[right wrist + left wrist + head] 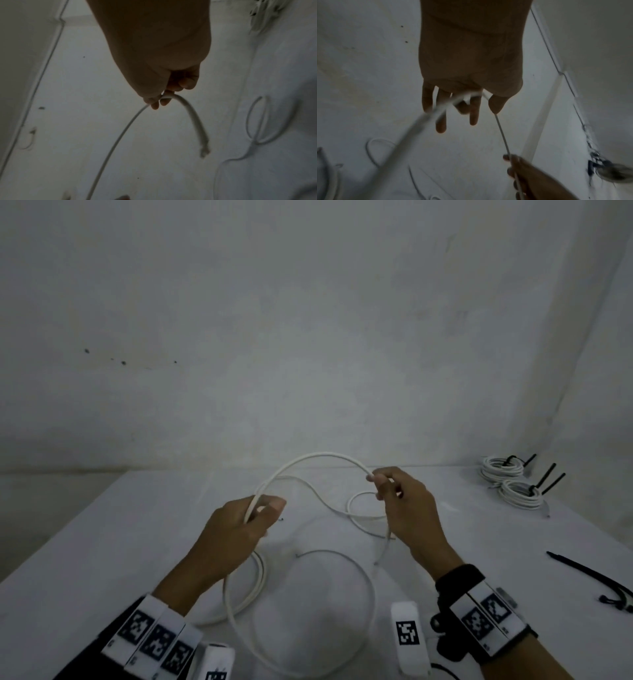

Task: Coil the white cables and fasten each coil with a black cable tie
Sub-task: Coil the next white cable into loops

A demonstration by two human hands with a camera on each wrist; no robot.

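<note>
A white cable point(322, 455) arcs in the air between both hands above the white table point(137, 542). My left hand point(263, 508) grips gathered loops of it, thumb on top; the loops point(239, 594) hang down to the table. In the left wrist view the cable point(501, 135) crosses the left hand point(467, 108) at the finger bases and runs to the right hand point(518, 174). My right hand point(378, 484) pinches the cable; the right wrist view shows this hand point(159, 100) with a short free end point(204, 152) dangling. Loose black cable ties point(589, 573) lie at the right.
Two finished white coils point(503, 469) point(520, 491) with black ties lie at the table's far right, near the wall. More slack cable point(342, 577) lies curved on the table between my forearms. A grey wall stands behind the table.
</note>
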